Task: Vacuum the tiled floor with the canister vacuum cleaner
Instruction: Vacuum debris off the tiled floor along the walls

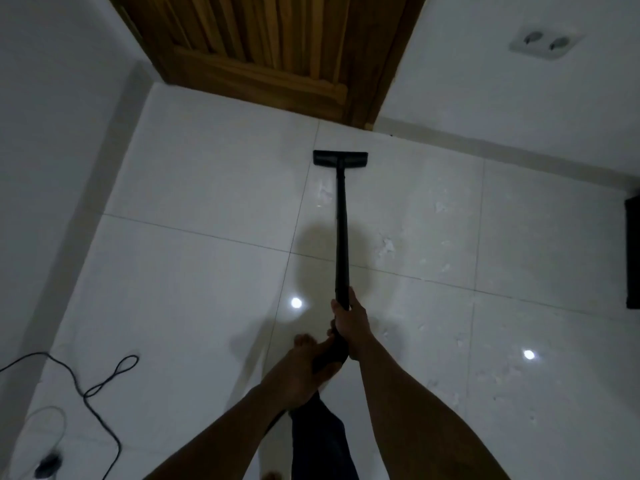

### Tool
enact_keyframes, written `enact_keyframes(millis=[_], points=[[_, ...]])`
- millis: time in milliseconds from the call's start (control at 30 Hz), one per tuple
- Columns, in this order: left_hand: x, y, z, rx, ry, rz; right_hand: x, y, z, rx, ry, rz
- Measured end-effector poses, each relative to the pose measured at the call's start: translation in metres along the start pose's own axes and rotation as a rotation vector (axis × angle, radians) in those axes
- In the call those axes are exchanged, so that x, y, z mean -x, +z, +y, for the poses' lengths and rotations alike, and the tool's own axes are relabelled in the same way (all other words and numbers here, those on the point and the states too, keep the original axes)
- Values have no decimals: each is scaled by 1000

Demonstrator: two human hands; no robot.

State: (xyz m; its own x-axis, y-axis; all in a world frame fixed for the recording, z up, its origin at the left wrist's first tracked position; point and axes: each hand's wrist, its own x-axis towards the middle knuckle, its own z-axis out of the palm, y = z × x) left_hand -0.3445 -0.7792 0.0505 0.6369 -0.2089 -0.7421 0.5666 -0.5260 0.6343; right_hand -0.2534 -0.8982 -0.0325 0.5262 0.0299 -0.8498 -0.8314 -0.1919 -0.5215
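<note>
Glossy white tiled floor (207, 271) is spreading out ahead of both hands, running up to a slatted brown wooden door (263, 53) and white walls on either side. Both hands are gripping the long black vacuum wand (341, 230): the right hand (349, 327) is wrapping tightly around the tube further forward, while the left hand (304, 362) is closing on the curved black handle just behind it. Well ahead of the hands, the flat black floor nozzle (340, 158) is resting on the tile, near the door threshold. A forward stroke seems to be reaching its far end, so the next move is probably calling for a pull back toward the feet, then a shift sideways. Pale smudges right of the wand are suggesting uncleaned ground. Open room is lying to the right; off to the left, a loose black power cable (104, 382) is looping across the floor and could snag. The canister itself is not showing.
</note>
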Motion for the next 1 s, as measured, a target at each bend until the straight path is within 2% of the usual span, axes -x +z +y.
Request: enact_keyframes(millis=[133, 400, 567, 767, 1000], points=[[-33, -32, -4, 66, 31, 35, -31, 16, -34, -42, 3, -5], [-68, -79, 2, 54, 50, 130, -74, 41, -81, -33, -3, 8], [-71, -78, 0, 104, 58, 141, -77, 41, -83, 0, -19, 14], [-49, -73, -7, 43, 113, 173, -57, 49, -76, 82, -57, -53], [-42, -85, -31, 228, 48, 263, -64, 89, -84, 205, -52, -142]])
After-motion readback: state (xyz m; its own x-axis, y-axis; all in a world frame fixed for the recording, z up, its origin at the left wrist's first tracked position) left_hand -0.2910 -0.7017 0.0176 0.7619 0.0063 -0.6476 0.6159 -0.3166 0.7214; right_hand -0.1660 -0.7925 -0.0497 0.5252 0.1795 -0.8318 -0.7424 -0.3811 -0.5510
